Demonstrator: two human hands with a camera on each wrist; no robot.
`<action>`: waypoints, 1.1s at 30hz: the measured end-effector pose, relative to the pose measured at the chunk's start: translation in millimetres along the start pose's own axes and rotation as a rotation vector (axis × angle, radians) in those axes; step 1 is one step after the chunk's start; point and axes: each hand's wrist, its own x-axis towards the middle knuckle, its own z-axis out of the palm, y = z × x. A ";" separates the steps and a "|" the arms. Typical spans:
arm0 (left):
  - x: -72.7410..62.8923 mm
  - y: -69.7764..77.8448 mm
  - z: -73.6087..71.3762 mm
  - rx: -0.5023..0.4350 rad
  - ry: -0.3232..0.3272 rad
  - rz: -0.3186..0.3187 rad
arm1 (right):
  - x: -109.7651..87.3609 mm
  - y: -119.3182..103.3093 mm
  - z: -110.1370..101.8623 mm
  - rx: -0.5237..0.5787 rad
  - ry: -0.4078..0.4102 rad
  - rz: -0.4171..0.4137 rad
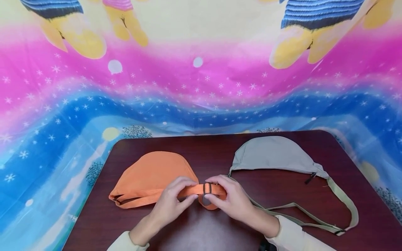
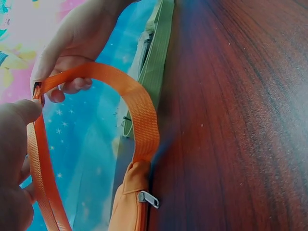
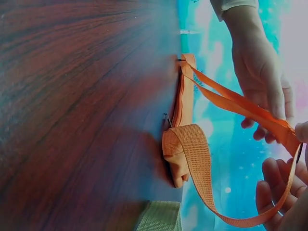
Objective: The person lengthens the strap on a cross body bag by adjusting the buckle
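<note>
An orange sling bag (image 1: 154, 170) lies on the table, its strap (image 1: 191, 190) lifted in front of it. My left hand (image 1: 171, 198) pinches the strap between thumb and fingers, just left of a dark strap adjuster buckle (image 1: 207, 188). On the other side, my right hand (image 1: 230, 198) pinches the strap right at the buckle. A loop of strap (image 2: 144, 120) curves down from the hands to the bag's end in the left wrist view, near a metal zipper pull (image 2: 148, 198). The right wrist view shows the same orange loop (image 3: 197, 159) hanging below the fingers.
A grey-green sling bag (image 1: 273, 155) lies at the back right of the dark wooden table (image 1: 201, 230). Its strap (image 1: 345, 202) trails forward along the right side, passing near my right forearm. A printed curtain (image 1: 201, 80) hangs behind the table.
</note>
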 end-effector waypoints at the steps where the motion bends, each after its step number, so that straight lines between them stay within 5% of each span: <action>1: 0.4 0.8 -0.9 0.000 -0.002 0.000 | 0.3 -0.3 -0.3 0.003 -0.004 0.006; 16: 9.1 2.2 4.5 0.058 0.014 0.002 | 6.0 -2.7 0.5 0.107 -0.042 0.032; 33: 1.5 -4.9 -0.2 0.032 -0.037 -0.095 | 7.1 2.6 9.2 0.149 -0.062 0.018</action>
